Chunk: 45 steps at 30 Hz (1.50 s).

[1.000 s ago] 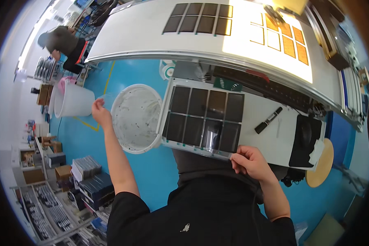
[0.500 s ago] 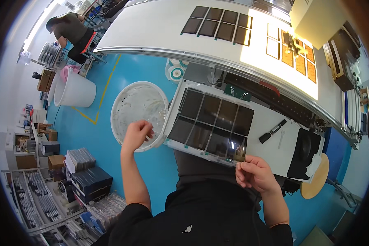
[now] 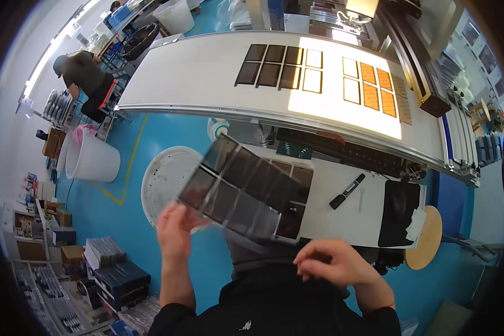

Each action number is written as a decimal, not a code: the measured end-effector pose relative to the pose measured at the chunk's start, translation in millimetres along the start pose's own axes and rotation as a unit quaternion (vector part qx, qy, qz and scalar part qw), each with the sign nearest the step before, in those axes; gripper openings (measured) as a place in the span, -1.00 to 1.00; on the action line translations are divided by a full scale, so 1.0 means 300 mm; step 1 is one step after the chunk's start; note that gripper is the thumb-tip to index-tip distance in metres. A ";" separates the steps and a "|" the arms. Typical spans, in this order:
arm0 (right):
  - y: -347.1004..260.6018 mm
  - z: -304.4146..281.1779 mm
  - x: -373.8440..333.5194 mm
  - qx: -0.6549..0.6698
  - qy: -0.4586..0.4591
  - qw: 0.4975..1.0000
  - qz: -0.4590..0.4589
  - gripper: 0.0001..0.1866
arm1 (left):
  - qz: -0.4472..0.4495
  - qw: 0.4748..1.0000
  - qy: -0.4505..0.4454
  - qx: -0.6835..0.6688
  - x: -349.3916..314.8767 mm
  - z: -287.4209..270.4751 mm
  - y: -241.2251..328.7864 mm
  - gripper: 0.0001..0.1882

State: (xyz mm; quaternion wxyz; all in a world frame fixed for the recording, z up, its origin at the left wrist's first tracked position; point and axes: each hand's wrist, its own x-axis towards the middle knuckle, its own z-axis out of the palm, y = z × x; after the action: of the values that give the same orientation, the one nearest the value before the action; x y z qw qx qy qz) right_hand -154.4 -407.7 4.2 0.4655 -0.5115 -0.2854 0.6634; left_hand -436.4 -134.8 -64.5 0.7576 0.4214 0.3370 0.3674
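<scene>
A sheet of dark rectangular panels [image 3: 235, 187] is held by its near-left corner in the left hand [image 3: 175, 228], thumb and fingers closed on the edge. The sheet is slanted, slightly blurred, its left end overlapping the white tub [image 3: 168, 182]. Most of a second dark sheet [image 3: 291, 223] is covered by it; contact between the two can't be told. The right hand [image 3: 339, 264] is loosely curled, partly open, nothing seen in it, near the second sheet's near edge and apart from it.

On the white surface [image 3: 333, 224], right of the sheets: black marker [image 3: 347, 191] laid aslant, small wrench [image 3: 361, 200] beside it, black pad [image 3: 395, 231] farther right, crumpled white paper [image 3: 415, 225] at the pad's edge. Green circuit board [image 3: 294, 149] located at the far side, behind the sheets. Round wooden stool [image 3: 424, 238] placed past the right end.

Beyond, on the long white table [image 3: 179, 75], dark panels [image 3: 271, 67] and brightly lit orange panels [image 3: 371, 92] are laid in rows.
</scene>
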 end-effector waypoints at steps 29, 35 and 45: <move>-0.245 0.150 -0.171 0.129 -0.164 0.893 -0.398 -0.79 | 0.050 0.952 0.216 -0.213 1.585 -0.083 0.275 -0.55; -0.246 0.161 -0.163 0.135 -0.138 0.891 -0.410 -0.75 | 0.072 0.952 0.205 -0.214 1.609 -0.080 0.298 -0.54; -0.243 0.130 -0.159 0.124 -0.169 0.892 -0.401 -0.75 | 0.085 0.968 0.178 -0.157 1.639 -0.149 0.293 -0.57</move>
State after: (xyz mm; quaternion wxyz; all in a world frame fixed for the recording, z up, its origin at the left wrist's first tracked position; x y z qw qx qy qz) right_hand -165.4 -417.8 98.4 0.6964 -0.1717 -0.4562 0.5267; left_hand -249.8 329.0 -104.0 0.7083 0.2515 0.3677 0.5476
